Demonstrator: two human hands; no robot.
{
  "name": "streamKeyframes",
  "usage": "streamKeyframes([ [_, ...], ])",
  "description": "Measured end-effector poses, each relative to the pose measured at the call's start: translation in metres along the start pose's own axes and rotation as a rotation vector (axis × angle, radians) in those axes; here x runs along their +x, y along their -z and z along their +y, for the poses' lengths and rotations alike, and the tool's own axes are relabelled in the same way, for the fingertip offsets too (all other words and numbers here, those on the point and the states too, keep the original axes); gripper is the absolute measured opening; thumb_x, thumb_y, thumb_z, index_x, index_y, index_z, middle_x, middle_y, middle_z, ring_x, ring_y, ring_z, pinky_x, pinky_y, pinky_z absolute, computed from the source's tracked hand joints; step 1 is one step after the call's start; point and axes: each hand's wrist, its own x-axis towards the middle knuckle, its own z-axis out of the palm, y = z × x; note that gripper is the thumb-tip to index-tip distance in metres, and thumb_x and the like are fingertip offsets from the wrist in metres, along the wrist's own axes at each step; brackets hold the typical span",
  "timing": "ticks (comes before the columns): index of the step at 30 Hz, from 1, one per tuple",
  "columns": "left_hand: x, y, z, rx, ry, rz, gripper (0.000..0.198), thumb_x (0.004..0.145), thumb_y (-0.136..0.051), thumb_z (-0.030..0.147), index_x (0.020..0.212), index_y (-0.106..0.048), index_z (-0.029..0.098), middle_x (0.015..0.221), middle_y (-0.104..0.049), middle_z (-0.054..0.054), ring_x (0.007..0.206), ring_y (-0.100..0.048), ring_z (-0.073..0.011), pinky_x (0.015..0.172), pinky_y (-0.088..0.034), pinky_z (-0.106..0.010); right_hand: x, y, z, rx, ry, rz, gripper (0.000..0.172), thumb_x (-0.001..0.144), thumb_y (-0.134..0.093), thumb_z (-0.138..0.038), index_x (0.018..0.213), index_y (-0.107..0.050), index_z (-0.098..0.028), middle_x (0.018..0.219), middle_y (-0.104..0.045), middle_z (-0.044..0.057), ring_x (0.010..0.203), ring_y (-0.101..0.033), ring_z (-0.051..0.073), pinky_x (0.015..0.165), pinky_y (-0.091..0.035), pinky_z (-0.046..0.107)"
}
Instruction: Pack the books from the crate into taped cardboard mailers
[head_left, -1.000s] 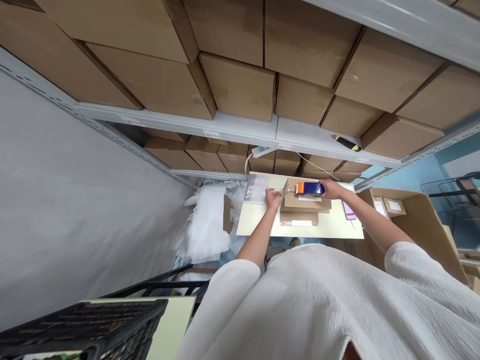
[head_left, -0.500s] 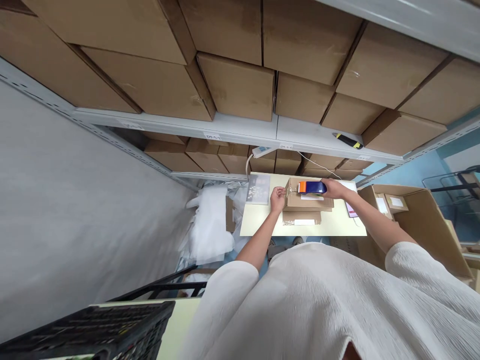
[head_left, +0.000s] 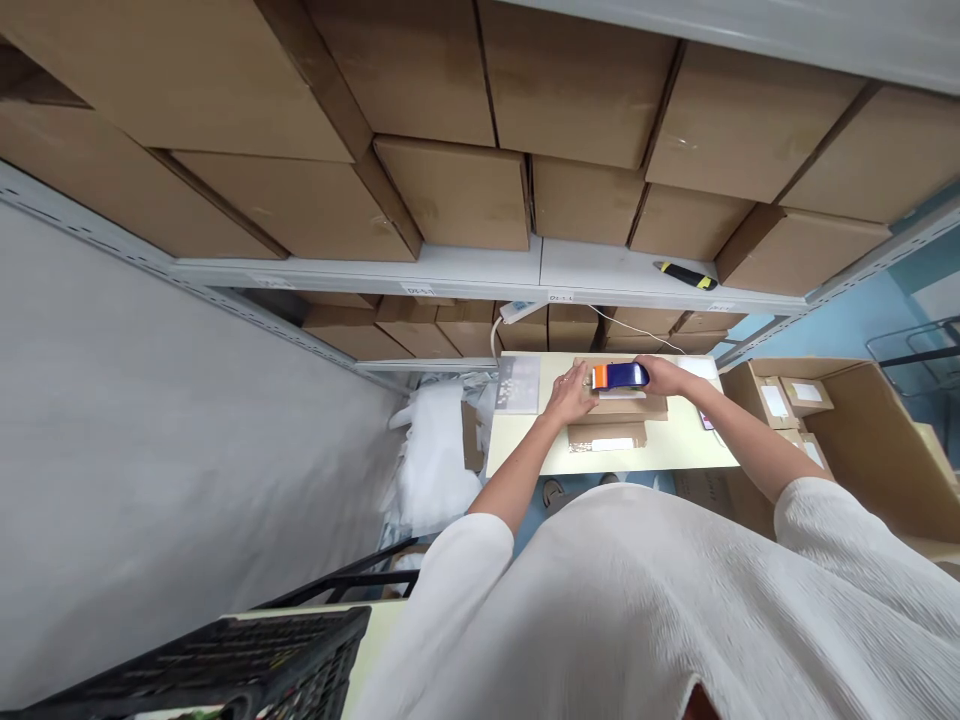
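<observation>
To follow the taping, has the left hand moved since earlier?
Yes, rightward: the left hand went from beside the cardboard box onto its edge, nearer the tape dispenser.

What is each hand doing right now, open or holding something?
Left hand: open, resting on the cardboard box, holding nothing that shows.
Right hand: closed, holding the blue and orange tape dispenser.

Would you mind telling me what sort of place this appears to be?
Most likely a warehouse packing station: steel shelving stacked with cardboard cartons, and a packing table where the right hand holds a tape dispenser on a cardboard box.
</observation>
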Motion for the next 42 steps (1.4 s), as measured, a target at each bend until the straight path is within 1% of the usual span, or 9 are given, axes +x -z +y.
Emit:
streamKeyframes([
  [8, -0.002, 0.007, -0.007, 0.28, -0.052, -0.089, 0.093, 0.071, -0.102, 0.049, 0.15, -0.06, 0.026, 0.161, -0.06, -0.023, 0.162, -0.046, -0.0395, 0.133, -0.03, -0.052, -0.002, -0.001, 0.003, 0.037, -0.022, -0.043, 0.042, 0.077, -0.085, -0.022, 0.116, -0.069, -0.022, 0.114, -0.081, 0.01, 0.096, -0.073, 0.028, 0.08, -0.052, 0.031],
  [11, -0.002, 0.007, -0.005, 0.429, -0.06, -0.139, 0.095, 0.082, -0.093, 0.058, 0.161, -0.052, 0.025, 0.166, -0.055, -0.024, 0.163, -0.043, -0.0402, 0.134, -0.029, -0.054, -0.005, 0.002, 0.008, 0.041, -0.028, -0.056, 0.042, 0.076, -0.086, -0.021, 0.115, -0.069, -0.022, 0.114, -0.081, 0.01, 0.096, -0.073, 0.028, 0.078, -0.051, 0.031],
  [13, -0.002, 0.008, -0.003, 0.604, -0.056, -0.22, 0.098, 0.093, -0.08, 0.063, 0.172, -0.04, 0.022, 0.174, -0.046, -0.024, 0.167, -0.037, -0.0396, 0.136, -0.027, -0.056, -0.012, 0.007, 0.018, 0.024, -0.032, -0.061, 0.041, 0.077, -0.086, -0.023, 0.114, -0.069, -0.022, 0.114, -0.08, 0.011, 0.096, -0.073, 0.029, 0.077, -0.05, 0.031],
  [16, -0.001, 0.01, -0.001, 0.843, -0.038, -0.329, 0.1, 0.104, -0.061, 0.067, 0.181, -0.019, 0.019, 0.183, -0.032, -0.021, 0.172, -0.027, -0.0375, 0.138, -0.023, -0.056, -0.031, 0.018, 0.043, -0.013, -0.041, -0.061, 0.039, 0.08, -0.084, -0.026, 0.115, -0.067, -0.021, 0.115, -0.079, 0.012, 0.095, -0.072, 0.028, 0.073, -0.047, 0.03],
  [18, -0.001, 0.01, -0.001, 0.911, -0.027, -0.352, 0.099, 0.106, -0.054, 0.068, 0.182, -0.013, 0.018, 0.184, -0.029, -0.02, 0.173, -0.025, -0.0367, 0.138, -0.023, -0.056, -0.047, 0.024, 0.064, -0.031, -0.048, -0.062, 0.037, 0.081, -0.082, -0.025, 0.114, -0.066, -0.021, 0.113, -0.079, 0.012, 0.093, -0.071, 0.027, 0.071, -0.045, 0.03],
  [27, 0.002, 0.013, -0.008, 0.935, -0.024, -0.363, 0.099, 0.105, -0.056, 0.07, 0.181, -0.019, 0.019, 0.185, -0.029, -0.019, 0.172, -0.026, -0.0392, 0.138, -0.024, -0.055, -0.115, 0.032, 0.17, -0.053, -0.162, -0.073, 0.033, 0.08, -0.083, -0.023, 0.108, -0.064, -0.022, 0.113, -0.078, 0.01, 0.092, -0.071, 0.025, 0.072, -0.045, 0.029],
  [32, 0.005, 0.014, -0.01, 0.949, -0.012, -0.375, 0.099, 0.103, -0.062, 0.066, 0.181, -0.021, 0.021, 0.185, -0.028, -0.019, 0.172, -0.026, -0.0409, 0.137, -0.026, -0.057, -0.134, 0.026, 0.217, -0.044, -0.188, -0.062, 0.034, 0.081, -0.085, -0.026, 0.107, -0.064, -0.022, 0.114, -0.078, 0.011, 0.095, -0.071, 0.026, 0.076, -0.048, 0.03],
  [36, 0.007, 0.016, -0.008, 0.937, 0.011, -0.391, 0.098, 0.102, -0.066, 0.064, 0.18, -0.023, 0.023, 0.185, -0.028, -0.019, 0.172, -0.026, -0.041, 0.136, -0.028, -0.057, -0.127, 0.013, 0.222, -0.049, -0.192, -0.11, 0.032, 0.083, -0.083, -0.024, 0.11, -0.065, -0.021, 0.113, -0.077, 0.013, 0.094, -0.071, 0.026, 0.076, -0.047, 0.031],
  [42, 0.013, 0.018, -0.003, 0.857, 0.039, -0.408, 0.1, 0.096, -0.074, 0.06, 0.177, -0.029, 0.025, 0.183, -0.031, -0.018, 0.171, -0.027, -0.0418, 0.132, -0.036, -0.056, -0.101, -0.007, 0.201, -0.144, -0.238, -0.217, 0.043, 0.084, -0.079, -0.017, 0.124, -0.065, -0.019, 0.125, -0.074, 0.017, 0.104, -0.072, 0.031, 0.074, -0.047, 0.033],
])
